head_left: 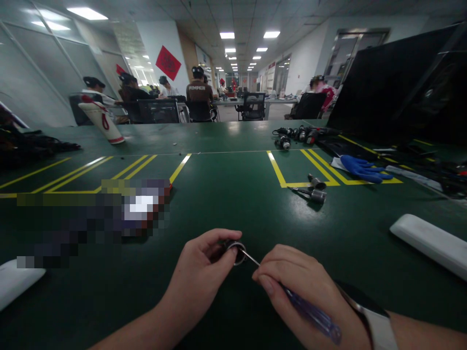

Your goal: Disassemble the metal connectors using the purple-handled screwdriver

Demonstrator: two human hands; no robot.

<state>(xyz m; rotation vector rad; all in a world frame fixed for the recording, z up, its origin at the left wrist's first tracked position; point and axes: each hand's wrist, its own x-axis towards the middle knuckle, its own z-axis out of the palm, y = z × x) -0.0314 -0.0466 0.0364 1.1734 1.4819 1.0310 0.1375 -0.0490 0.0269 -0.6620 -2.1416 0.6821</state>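
Your left hand [204, 265] pinching a small metal ring [237, 252], your right hand [295, 284] gripping a purple screwdriver [310, 313], its tip in the ring, blue glove [363, 168] well beyond the ring.

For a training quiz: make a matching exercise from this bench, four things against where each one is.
Things:
1 ring
2 screwdriver
3 glove
4 cup

Places:
A far left of the table
B in the right hand
C on the yellow lines, right side
D in the left hand

Pairs: 1-D, 2-B, 3-C, 4-A
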